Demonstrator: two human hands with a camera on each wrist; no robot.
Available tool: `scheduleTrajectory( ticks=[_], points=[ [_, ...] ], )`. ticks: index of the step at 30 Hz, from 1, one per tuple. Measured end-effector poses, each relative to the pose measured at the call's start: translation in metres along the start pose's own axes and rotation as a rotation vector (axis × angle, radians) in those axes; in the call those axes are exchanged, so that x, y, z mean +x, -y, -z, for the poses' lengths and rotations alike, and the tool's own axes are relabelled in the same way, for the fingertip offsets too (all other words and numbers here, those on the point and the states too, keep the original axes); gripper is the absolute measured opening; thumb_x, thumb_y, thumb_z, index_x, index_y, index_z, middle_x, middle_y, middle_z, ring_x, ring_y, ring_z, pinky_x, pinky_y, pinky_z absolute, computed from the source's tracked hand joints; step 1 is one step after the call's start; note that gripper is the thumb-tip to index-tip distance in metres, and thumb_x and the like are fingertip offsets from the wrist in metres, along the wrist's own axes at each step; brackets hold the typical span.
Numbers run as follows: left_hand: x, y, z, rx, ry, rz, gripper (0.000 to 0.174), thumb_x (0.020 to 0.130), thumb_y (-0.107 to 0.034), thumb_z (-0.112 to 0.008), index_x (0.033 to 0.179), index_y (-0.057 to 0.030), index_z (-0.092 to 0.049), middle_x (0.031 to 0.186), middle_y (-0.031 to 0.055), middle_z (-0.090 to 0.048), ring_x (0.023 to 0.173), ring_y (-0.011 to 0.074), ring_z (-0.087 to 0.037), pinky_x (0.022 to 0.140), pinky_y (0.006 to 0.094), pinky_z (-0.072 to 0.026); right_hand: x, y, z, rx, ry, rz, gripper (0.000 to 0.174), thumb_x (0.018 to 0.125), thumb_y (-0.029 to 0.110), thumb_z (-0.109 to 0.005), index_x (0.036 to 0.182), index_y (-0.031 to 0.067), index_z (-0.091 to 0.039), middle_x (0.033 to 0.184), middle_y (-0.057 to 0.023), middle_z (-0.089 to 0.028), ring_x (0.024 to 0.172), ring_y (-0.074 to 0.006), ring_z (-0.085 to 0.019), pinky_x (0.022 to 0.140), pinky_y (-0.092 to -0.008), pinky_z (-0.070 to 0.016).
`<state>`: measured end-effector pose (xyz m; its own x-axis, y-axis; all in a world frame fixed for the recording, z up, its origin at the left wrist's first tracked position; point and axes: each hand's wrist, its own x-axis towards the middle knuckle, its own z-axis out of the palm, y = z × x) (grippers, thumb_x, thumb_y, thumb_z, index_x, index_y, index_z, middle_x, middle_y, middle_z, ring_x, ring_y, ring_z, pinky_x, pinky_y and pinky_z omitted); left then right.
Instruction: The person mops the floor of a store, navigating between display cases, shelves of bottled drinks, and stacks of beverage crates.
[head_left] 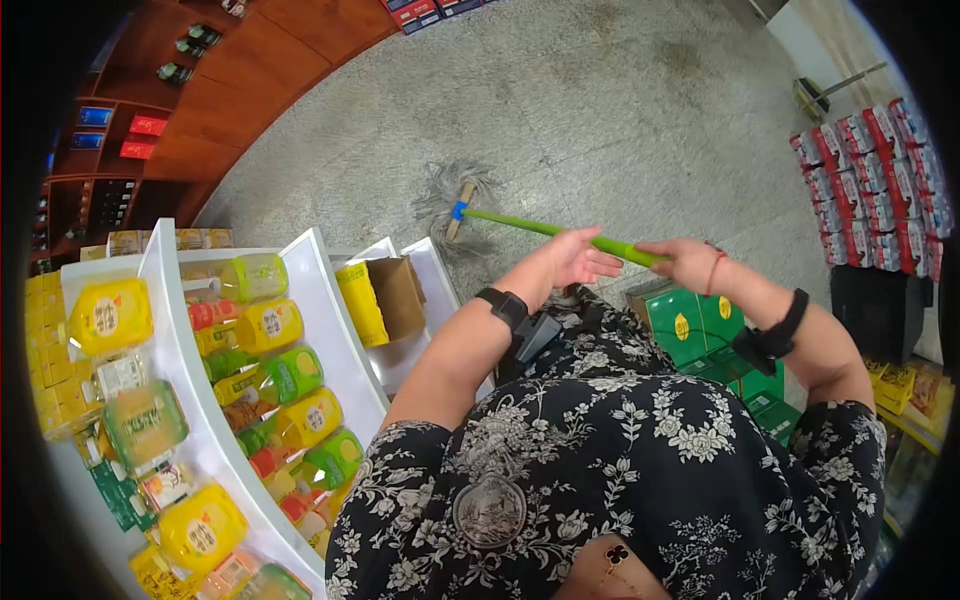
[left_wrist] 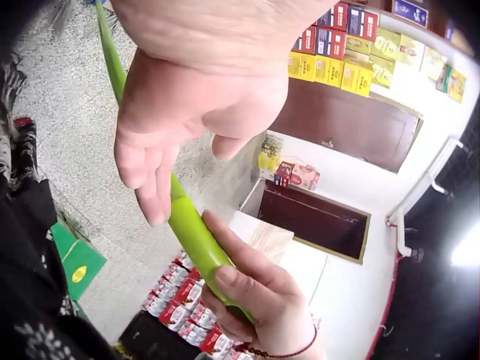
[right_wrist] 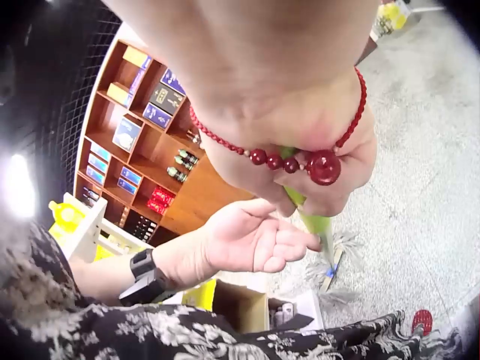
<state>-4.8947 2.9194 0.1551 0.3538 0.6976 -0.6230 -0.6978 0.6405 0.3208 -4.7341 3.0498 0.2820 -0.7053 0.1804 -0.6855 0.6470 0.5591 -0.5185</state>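
A mop with a green handle [head_left: 515, 224] reaches away from the body. Its grey string head [head_left: 478, 182], with a blue joint and a wooden bar, lies on the floor ahead. My right hand [head_left: 688, 264] grips the handle near its end, the fingers wrapped round it in the left wrist view. Farther along the handle is my left hand [head_left: 574, 258], palm turned up and fingers loosely straight. In the left wrist view the handle passes behind the left hand [left_wrist: 187, 112], whose fingers are not wrapped round it.
White shelves [head_left: 350, 340] with yellow and green bottles stand close on the left, beside an open cardboard box [head_left: 402, 300]. Green cartons [head_left: 688, 322] sit near the right of the body. Red-and-white packs [head_left: 870, 190] are stacked at far right. Wooden cabinets [head_left: 262, 60] line the back left.
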Motion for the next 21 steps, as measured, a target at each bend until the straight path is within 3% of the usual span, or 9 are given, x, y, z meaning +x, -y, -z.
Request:
scheduleTrajectory(
  ticks=[3, 7, 10, 12, 16, 18, 21],
  points=[
    [0.018, -0.014, 0.017, -0.018, 0.089, 0.018, 0.058, 0.091, -0.045, -0.030, 0.121, 0.0030, -0.041, 0.119, 0.0225, -0.049, 0.102, 0.0288, -0.055, 0.066, 0.0281, -0.0448, -0.010, 0.017, 0.036, -0.056, 0.053, -0.077, 0.043, 0.081, 0.017, -0.053, 0.123, 0.0108, -0.047, 0.087, -0.0163, -0.062, 0.077, -0.0237, -0.060, 0.073, -0.0331, -0.0454],
    [0.022, -0.042, 0.047, -0.012, 0.159, 0.221, 0.058, 0.090, -0.046, -0.034, 0.122, 0.0024, -0.040, 0.121, 0.0222, -0.048, 0.105, 0.0294, -0.053, 0.067, 0.0255, -0.0431, 0.010, 0.020, 0.028, 0.056, 0.030, -0.102, 0.043, 0.081, 0.018, -0.053, 0.123, 0.0108, -0.047, 0.086, -0.0158, -0.062, 0.073, -0.0229, -0.060, 0.069, -0.0335, -0.0458],
    [0.006, -0.060, 0.091, -0.025, 0.156, 0.188, 0.058, 0.089, -0.046, -0.034, 0.123, 0.0019, -0.040, 0.120, 0.0211, -0.049, 0.107, 0.0288, -0.052, 0.071, 0.0274, -0.0419, 0.055, 0.035, 0.015, 0.080, -0.012, -0.050, 0.044, 0.082, 0.021, -0.052, 0.125, 0.0128, -0.045, 0.086, -0.0157, -0.062, 0.073, -0.0247, -0.060, 0.071, -0.0347, -0.0454],
    [-0.014, -0.082, 0.123, 0.002, 0.096, 0.148, 0.057, 0.089, -0.046, -0.035, 0.121, 0.0015, -0.042, 0.118, 0.0184, -0.051, 0.107, 0.0270, -0.051, 0.076, 0.0309, -0.0404, 0.104, 0.065, 0.017, -0.006, 0.076, -0.154, 0.046, 0.083, 0.025, -0.051, 0.127, 0.0156, -0.042, 0.093, -0.0167, -0.062, 0.082, -0.0274, -0.060, 0.077, -0.0347, -0.0449],
    [-0.020, -0.117, 0.220, 0.123, -0.340, -0.005, 0.048, 0.090, -0.043, -0.035, 0.114, -0.0041, -0.048, 0.111, 0.0127, -0.057, 0.100, 0.0234, -0.055, 0.079, 0.0326, -0.0382, 0.218, 0.125, 0.021, 0.055, 0.117, -0.081, 0.048, 0.083, 0.028, -0.048, 0.129, 0.0201, -0.039, 0.108, -0.0173, -0.057, 0.099, -0.0292, -0.055, 0.085, -0.0359, -0.0432],
    [-0.035, -0.143, 0.243, 0.217, -0.538, 0.000, 0.042, 0.091, -0.040, -0.033, 0.109, -0.0069, -0.051, 0.107, 0.0107, -0.059, 0.094, 0.0214, -0.058, 0.075, 0.0323, -0.0379, 0.277, 0.127, -0.003, -0.014, 0.043, -0.001, 0.049, 0.082, 0.027, -0.047, 0.130, 0.0221, -0.038, 0.109, -0.0159, -0.057, 0.101, -0.0291, -0.054, 0.087, -0.0367, -0.0421],
    [-0.043, -0.175, 0.277, 0.223, -0.618, 0.061, 0.037, 0.092, -0.037, -0.032, 0.105, -0.0084, -0.052, 0.103, 0.0086, -0.060, 0.088, 0.0195, -0.060, 0.070, 0.0318, -0.0372, 0.314, 0.148, -0.003, -0.022, -0.022, 0.009, 0.050, 0.083, 0.026, -0.049, 0.131, 0.0225, -0.036, 0.103, -0.0161, -0.059, 0.092, -0.0282, -0.058, 0.083, -0.0342, -0.0438]
  ],
)
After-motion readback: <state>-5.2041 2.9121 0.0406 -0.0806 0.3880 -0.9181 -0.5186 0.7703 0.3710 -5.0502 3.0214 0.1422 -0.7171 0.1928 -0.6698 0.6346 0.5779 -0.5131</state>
